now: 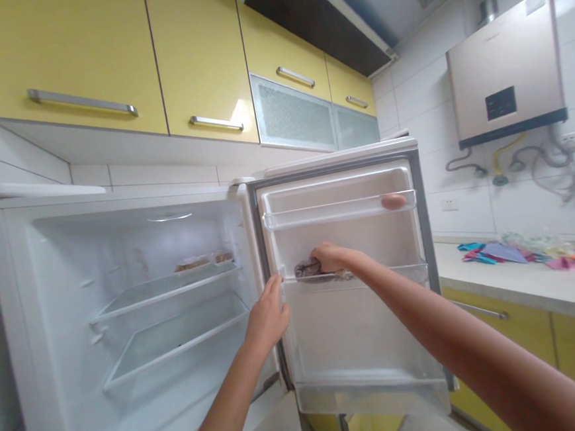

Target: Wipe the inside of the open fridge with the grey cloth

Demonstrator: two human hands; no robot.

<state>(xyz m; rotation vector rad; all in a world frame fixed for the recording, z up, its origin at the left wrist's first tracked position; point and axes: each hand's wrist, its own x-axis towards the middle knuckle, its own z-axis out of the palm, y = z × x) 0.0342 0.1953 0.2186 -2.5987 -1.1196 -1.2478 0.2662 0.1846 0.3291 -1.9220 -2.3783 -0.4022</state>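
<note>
My right hand (329,257) is closed on a crumpled grey-brown cloth (307,268), down in the middle door shelf (392,275) of an open fridge. Part of the cloth shows through the clear shelf front. My left hand (268,315) rests at the hinge-side end of that same shelf, its fingers stretched upward and the thumb apart. The fridge door (357,343) stands wide open to the right. One brown egg (394,201) lies in the upper door shelf (317,214), above my right hand.
Inside the fridge (86,258), small food containers (194,263) stand on the upper glass shelf (149,296). Yellow cupboards (200,56) hang overhead. On the right, colourful cloths (504,251) and a clear plastic bag (533,241) lie on the counter (532,284), below a water heater (505,65).
</note>
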